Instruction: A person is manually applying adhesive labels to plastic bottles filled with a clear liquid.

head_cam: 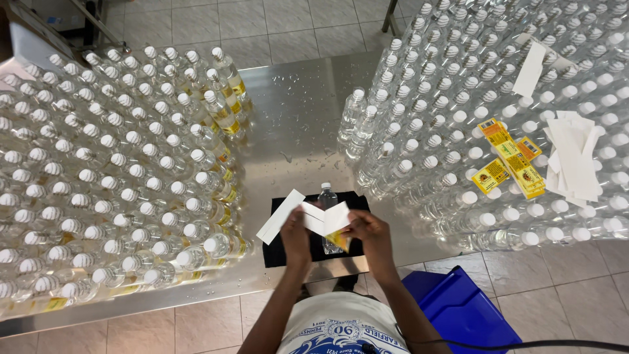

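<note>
Closest in, both hands are up over the black cloth mat point(282, 252). The left hand point(295, 236) pinches a long white backing strip point(280, 216) between thumb and fingers, closed tight on the paper. The right hand point(370, 229) is closed on the other end, where a yellow label point(339, 240) seems to be peeling away from the white sheet. A slow, low-angle pull looks best, so the sticker comes off flat without curling. Just beyond, a clear bottle with a white cap point(327, 196) lies on the mat, touching neither hand. Left of it stand the labelled bottles point(216, 118), yellow bands showing. Right, the bare bottles point(458, 131), with spare yellow labels point(511, 157) and loose white backing strips point(573, 157) resting on their caps. The steel table point(295, 111) between is wet, so dry fingers matter.
</note>
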